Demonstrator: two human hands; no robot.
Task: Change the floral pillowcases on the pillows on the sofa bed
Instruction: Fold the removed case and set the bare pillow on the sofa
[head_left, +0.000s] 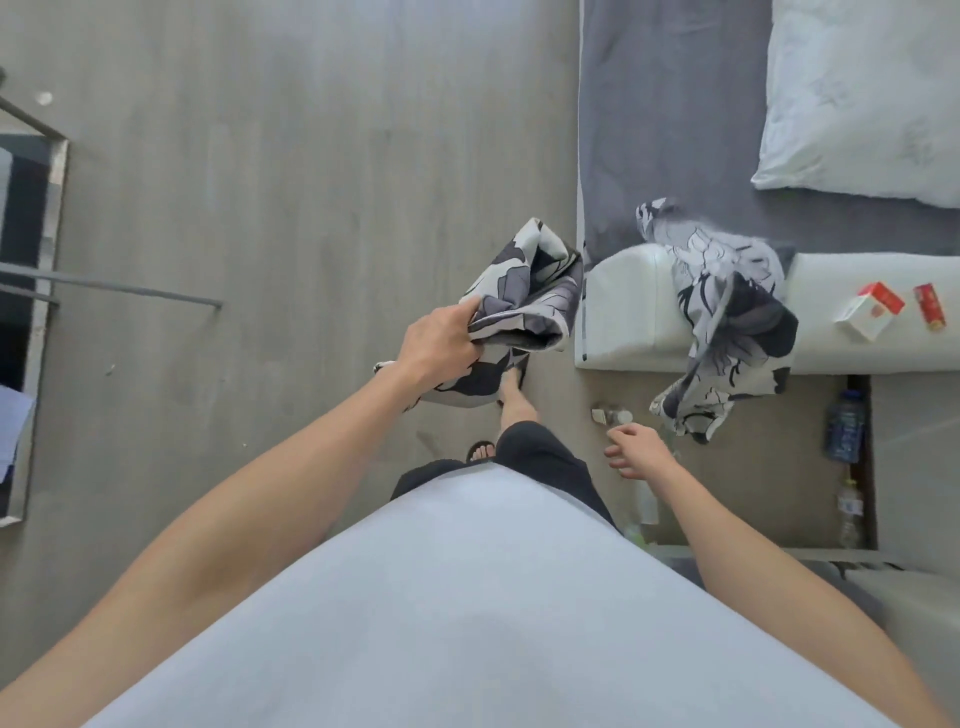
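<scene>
Two floral pillowcases show in my head view, both soft black, grey and white printed cloth. At the far left I see a metal-framed glass table with a thin grey bar jutting from it over the pale wood-grain floor. Moving right, my left hand is clenched round a bunched pillowcase, fingers curled into the crumpled fabric, which hangs in loose folds above my sandalled foot. Just beside it stands the white padded sofa arm, smooth and rounded at the corner. A second pillowcase is draped over that arm, rumpled, its lower end dangling toward the floor. My right hand hangs below it, fingers loosely curled and released, grasping nothing, apart from the cloth. Beyond the arm lies the grey fabric bed surface, and on it, at the upper right, a bare white pillow with a faint pattern. Further right on the arm rest a red-and-white box and a small red packet. A plastic bottle stands on the floor below.
</scene>
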